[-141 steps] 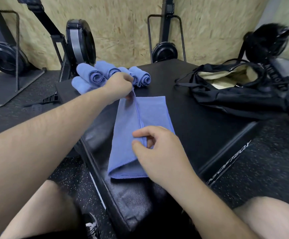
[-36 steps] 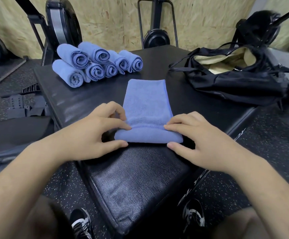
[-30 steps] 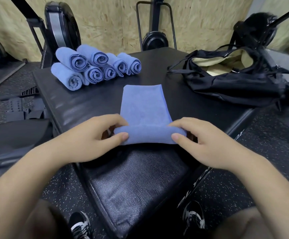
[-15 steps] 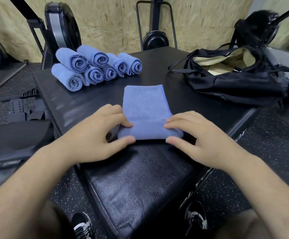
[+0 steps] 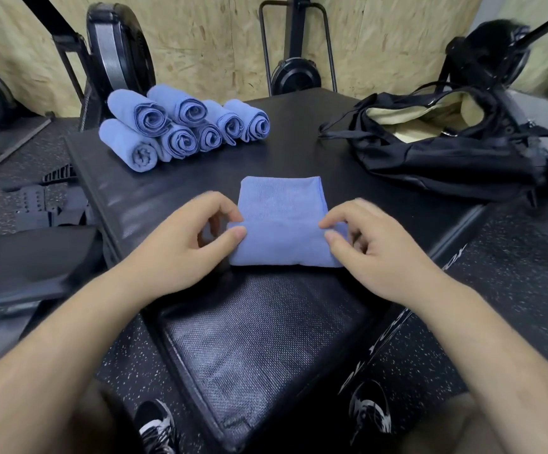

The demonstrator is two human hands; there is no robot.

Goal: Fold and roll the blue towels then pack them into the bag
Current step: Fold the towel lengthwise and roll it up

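- Blue terry towel (image 5: 282,204), half rolled: a thick roll at the near end and a flat folded strip beyond it, lying mid-way across the black padded box (image 5: 259,339).
- Your left hand (image 5: 184,253) pinches the roll's left end between thumb and fingers; your right hand (image 5: 380,253) pinches the right end likewise.
- Rolled towels (image 5: 181,129) are stacked at the far left corner; the black bag (image 5: 446,158), mouth open and lining pale, lies far right.
- Speckled rubber floor (image 5: 511,290); chipboard wall (image 5: 200,44) behind.
- Woven-textured box top shows between the roll and the near edge.
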